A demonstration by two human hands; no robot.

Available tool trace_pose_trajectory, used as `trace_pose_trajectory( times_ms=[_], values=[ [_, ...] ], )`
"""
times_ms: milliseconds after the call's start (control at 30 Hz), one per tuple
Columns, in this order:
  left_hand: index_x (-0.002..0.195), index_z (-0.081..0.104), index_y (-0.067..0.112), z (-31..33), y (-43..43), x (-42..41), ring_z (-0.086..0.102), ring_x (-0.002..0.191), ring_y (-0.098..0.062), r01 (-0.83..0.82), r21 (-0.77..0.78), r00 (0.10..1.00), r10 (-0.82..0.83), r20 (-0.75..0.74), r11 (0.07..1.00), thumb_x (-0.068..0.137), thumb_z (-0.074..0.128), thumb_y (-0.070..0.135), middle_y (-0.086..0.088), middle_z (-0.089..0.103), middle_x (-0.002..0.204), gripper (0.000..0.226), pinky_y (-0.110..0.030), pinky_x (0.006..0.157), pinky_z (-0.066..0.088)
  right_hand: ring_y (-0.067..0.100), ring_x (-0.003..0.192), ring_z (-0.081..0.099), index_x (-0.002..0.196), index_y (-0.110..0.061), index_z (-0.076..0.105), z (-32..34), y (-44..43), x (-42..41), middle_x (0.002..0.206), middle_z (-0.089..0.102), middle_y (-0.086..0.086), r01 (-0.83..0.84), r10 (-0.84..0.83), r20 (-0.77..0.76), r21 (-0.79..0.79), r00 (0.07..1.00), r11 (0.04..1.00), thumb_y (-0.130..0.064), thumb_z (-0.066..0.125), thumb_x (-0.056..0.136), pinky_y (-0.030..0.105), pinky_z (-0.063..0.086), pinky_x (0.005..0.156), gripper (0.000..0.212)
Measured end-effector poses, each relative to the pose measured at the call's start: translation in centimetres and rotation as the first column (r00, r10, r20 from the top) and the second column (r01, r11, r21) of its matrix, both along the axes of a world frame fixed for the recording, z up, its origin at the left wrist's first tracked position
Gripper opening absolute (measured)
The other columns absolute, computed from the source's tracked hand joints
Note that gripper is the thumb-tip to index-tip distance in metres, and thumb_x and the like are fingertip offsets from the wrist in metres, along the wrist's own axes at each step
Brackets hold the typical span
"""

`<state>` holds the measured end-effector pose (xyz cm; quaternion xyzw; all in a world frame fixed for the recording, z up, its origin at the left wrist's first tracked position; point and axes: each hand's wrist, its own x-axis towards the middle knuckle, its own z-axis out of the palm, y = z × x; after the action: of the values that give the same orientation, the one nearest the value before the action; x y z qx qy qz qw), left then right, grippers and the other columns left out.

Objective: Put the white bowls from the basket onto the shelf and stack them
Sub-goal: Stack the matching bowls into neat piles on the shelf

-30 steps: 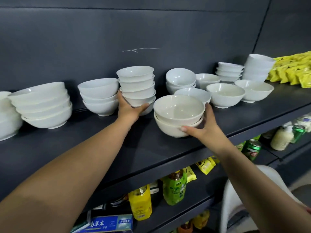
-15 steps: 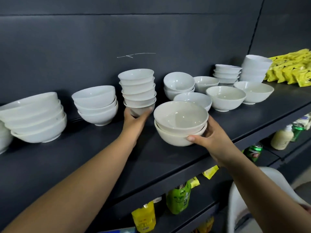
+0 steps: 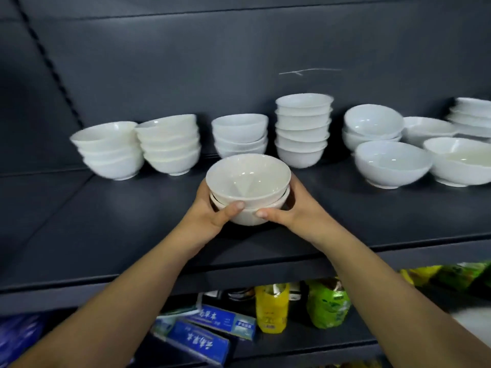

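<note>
Two nested white bowls [image 3: 248,181] sit at the middle of the dark shelf [image 3: 106,224], in front of a short bowl stack [image 3: 240,136]. My left hand [image 3: 210,213] grips their left side, thumb across the front. My right hand [image 3: 295,208] grips the right side, its thumb also on the front. Behind stand more white bowl stacks: a tall one [image 3: 303,130] to the right and two at the left [image 3: 109,150] [image 3: 168,143]. No basket is in view.
Larger white bowls [image 3: 392,163] and further stacks fill the shelf's right part. The lower shelf holds a yellow bottle [image 3: 271,306], a green bottle [image 3: 328,305] and blue boxes [image 3: 202,341]. A dark back panel rises behind the bowls.
My left hand has left the tall stack and joined my right hand on the two nested bowls. The pair now sits further left, in front of the short stack; the view has swung left.
</note>
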<state>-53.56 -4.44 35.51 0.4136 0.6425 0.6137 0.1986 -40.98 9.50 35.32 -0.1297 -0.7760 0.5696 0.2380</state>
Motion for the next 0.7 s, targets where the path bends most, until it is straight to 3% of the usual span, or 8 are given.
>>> trace_pose_trajectory(
  times_ms=[167, 267, 333, 433, 500, 567, 633, 700],
  values=[
    [0.137, 0.031, 0.022, 0.3, -5.4, -3.8, 0.046, 0.127, -0.015, -0.104, -0.021, 0.995, 0.103, -0.012, 0.994, 0.038, 0.077, 0.071, 0.001, 0.048, 0.137, 0.12, -0.044, 0.11, 0.035, 0.001, 0.121, 0.045, 0.138, -0.029, 0.032, 0.7, -4.2, -5.2, 0.132, 0.048, -0.014, -0.126, 0.127, 0.031, -0.013, 0.991, 0.992, -0.025, 0.082, 0.065, 0.02, 0.041, 0.1, 0.089],
    [0.137, 0.028, 0.024, 0.4, -7.8, -6.1, 0.048, 0.12, 0.0, -0.127, -0.03, 0.99, 0.125, -0.059, 0.991, 0.034, 0.073, 0.076, 0.009, 0.048, 0.132, 0.124, -0.024, 0.104, 0.041, 0.005, 0.122, 0.048, 0.137, -0.029, 0.034, 1.0, -6.1, -7.8, 0.131, 0.051, -0.013, -0.182, 0.183, 0.062, -0.022, 0.981, 0.983, -0.038, 0.082, 0.051, 0.031, 0.042, 0.105, 0.099],
    [0.125, 0.036, 0.028, 1.0, -9.2, -7.8, 0.051, 0.107, 0.014, -0.119, -0.025, 0.985, 0.115, -0.132, 0.993, 0.034, 0.071, 0.077, 0.019, 0.053, 0.119, 0.109, -0.005, 0.087, 0.043, 0.004, 0.119, 0.051, 0.133, -0.028, 0.04, 1.5, -7.1, -9.3, 0.128, 0.055, -0.013, -0.211, 0.213, 0.08, -0.04, 0.974, 0.977, -0.04, 0.08, 0.048, 0.027, 0.044, 0.101, 0.094],
    [0.113, 0.049, 0.032, 2.2, -10.8, -9.9, 0.059, 0.103, 0.008, -0.1, -0.07, 0.97, 0.082, -0.228, 0.993, 0.047, 0.082, 0.056, 0.021, 0.067, 0.106, 0.078, -0.011, 0.085, 0.048, -0.009, 0.105, 0.056, 0.116, -0.035, 0.048, 2.4, -8.4, -10.8, 0.115, 0.059, -0.019, -0.228, 0.225, 0.099, 0.016, 0.969, 0.974, -0.02, 0.081, 0.066, 0.009, 0.047, 0.085, 0.062],
    [0.099, 0.049, 0.036, 2.6, -11.5, -11.3, 0.057, 0.092, 0.019, -0.086, -0.044, 0.966, 0.073, -0.246, 0.995, 0.05, 0.084, 0.032, 0.034, 0.066, 0.092, 0.06, -0.002, 0.074, 0.045, -0.015, 0.097, 0.057, 0.107, -0.039, 0.049, 2.7, -9.3, -11.8, 0.109, 0.06, -0.021, -0.207, 0.2, 0.103, 0.068, 0.974, 0.976, -0.016, 0.079, 0.069, 0.005, 0.046, 0.081, 0.054],
    [0.09, 0.045, 0.039, 2.9, -12.1, -12.8, 0.053, 0.082, 0.027, -0.098, -0.012, 0.965, 0.092, -0.244, 0.995, 0.053, 0.084, 0.021, 0.035, 0.064, 0.081, 0.057, 0.003, 0.066, 0.041, -0.01, 0.103, 0.057, 0.11, -0.037, 0.051, 3.1, -10.2, -12.8, 0.112, 0.061, -0.019, -0.152, 0.141, 0.111, 0.099, 0.984, 0.983, -0.034, 0.082, 0.055, 0.011, 0.047, 0.087, 0.063],
    [0.095, 0.047, 0.039, 3.3, -12.5, -14.3, 0.054, 0.085, 0.024, -0.094, -0.011, 0.964, 0.088, -0.253, 0.995, 0.048, 0.086, 0.033, 0.033, 0.063, 0.086, 0.062, 0.004, 0.066, 0.04, -0.007, 0.108, 0.055, 0.115, -0.035, 0.051, 4.1, -11.0, -13.3, 0.116, 0.06, -0.019, -0.108, 0.092, 0.116, 0.141, 0.989, 0.984, -0.047, 0.077, 0.046, 0.012, 0.046, 0.089, 0.075],
    [0.109, 0.048, 0.035, 4.2, -12.9, -15.4, 0.056, 0.092, 0.015, -0.08, -0.006, 0.966, 0.076, -0.249, 0.997, 0.043, 0.087, 0.048, 0.028, 0.06, 0.099, 0.078, 0.003, 0.069, 0.041, -0.014, 0.103, 0.055, 0.105, -0.041, 0.054, 5.5, -11.8, -13.8, 0.111, 0.061, -0.024, -0.078, 0.059, 0.097, 0.214, 0.994, 0.974, -0.047, 0.079, 0.049, 0.005, 0.044, 0.084, 0.062]
  ],
)
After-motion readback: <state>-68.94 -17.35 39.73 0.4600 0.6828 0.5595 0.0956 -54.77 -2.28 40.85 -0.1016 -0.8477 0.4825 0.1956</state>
